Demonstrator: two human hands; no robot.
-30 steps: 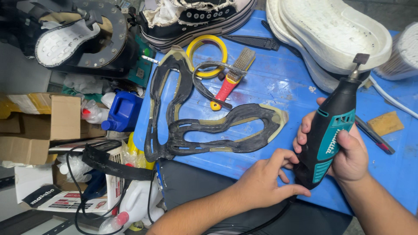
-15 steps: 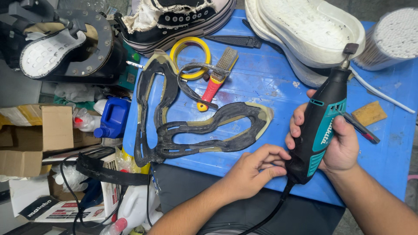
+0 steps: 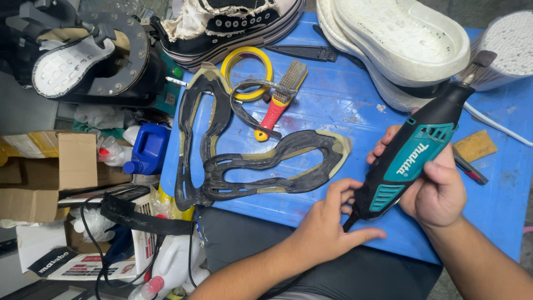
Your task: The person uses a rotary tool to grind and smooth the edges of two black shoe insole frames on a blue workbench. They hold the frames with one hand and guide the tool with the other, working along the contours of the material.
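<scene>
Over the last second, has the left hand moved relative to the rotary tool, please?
Yes. The left hand has slid right along the blue table edge and now touches the cord end of the rotary tool, held in the right hand.

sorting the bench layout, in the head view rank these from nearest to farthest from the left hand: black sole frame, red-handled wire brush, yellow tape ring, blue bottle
From the left hand:
1. Black sole frame, just above it on the blue table.
2. Red-handled wire brush, farther up, mid-table.
3. Yellow tape ring, beyond the brush.
4. Blue bottle, off the table's left edge.
</scene>
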